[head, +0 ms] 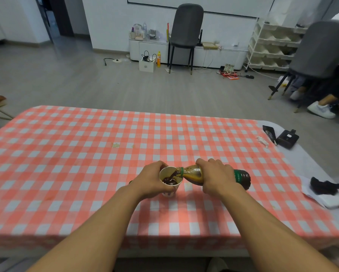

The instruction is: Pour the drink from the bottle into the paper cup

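A white paper cup (167, 172) stands on the red-and-white checked tablecloth (105, 154), with my left hand (150, 181) wrapped around its left side. My right hand (216, 176) grips a plastic bottle (242, 178) with a green label, tipped on its side with the neck pointing left over the cup's rim. Dark brown drink streams from the bottle's mouth into the cup, where a dark pool lies at the bottom. The bottle's middle is hidden under my fingers.
At the table's right edge lie a black box (287, 138), a flat black packet (269, 133) and a crumpled white scrap (263, 141). A dark cloth (323, 185) rests on white paper at the near right. Grey chairs stand beyond the table; a seated person's legs show at far right.
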